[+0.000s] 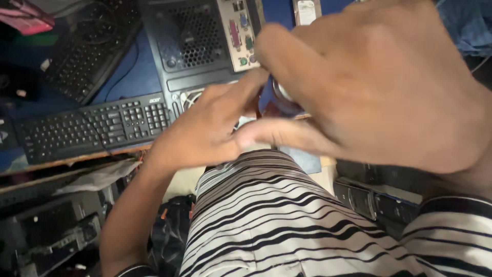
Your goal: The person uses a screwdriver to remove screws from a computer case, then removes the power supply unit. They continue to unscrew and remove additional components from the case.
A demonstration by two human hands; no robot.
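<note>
- Nearest the camera, the person's striped shirt (266, 220) is filling the lower middle of the view, with a striped cuff showing at the lower right.
- The right hand (379, 87) is looming large and blurred just in front of the computer case (205, 46); its fingers are curling around a small round metallic object (283, 93), of which only a rim is showing. The grip looks like a loose clasp, though blur is hiding the contact.
- The left hand (205, 128) is reaching up from the lower left, fingers stretched toward the same object, its fingertips lying just beside or touching it; whether it is gripping anything cannot be told.
- The object is sitting between the two hands, nearer the right one and just below the case's rear panel. Its long axis cannot be read.
- The case is lying on a blue worktop (138, 72), rear ports and a perforated vent facing up.
- Left of the case, a black keyboard (92, 128) is resting at the worktop's front edge; a second keyboard (87, 51) is lying farther back.
- Below the worktop, left of the case, dark equipment (56, 231) is stacked; more dark units (374, 197) are sitting to the lower right.
</note>
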